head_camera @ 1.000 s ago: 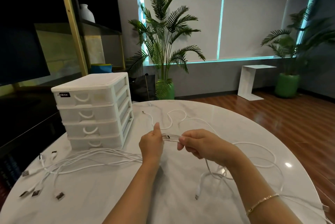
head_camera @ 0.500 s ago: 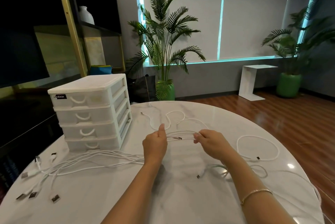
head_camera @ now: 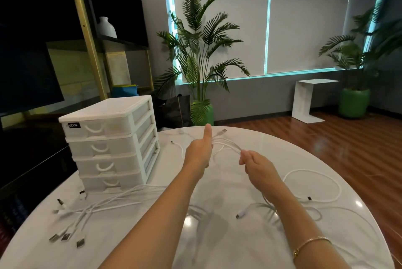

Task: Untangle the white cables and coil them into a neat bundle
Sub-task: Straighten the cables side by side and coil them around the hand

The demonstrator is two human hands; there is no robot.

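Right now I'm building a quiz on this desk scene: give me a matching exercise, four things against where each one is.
Things:
1. drawer unit
2. white vase
3. gold bracelet
4. USB plugs

Places:
A. right wrist
B. dark shelf
C. table's near left edge
D. table's far left, beside the left hand

Pairs: 1-D, 2-B, 3-A, 4-C

Both hands (head_camera: 199, 153) raised, fingers (head_camera: 244, 156) curled.

You see: one four-drawer organizer (head_camera: 113, 138) | two potted palms (head_camera: 201, 51) | one side table (head_camera: 309, 99) | one vase (head_camera: 106, 27) | two hands (head_camera: 199, 152).
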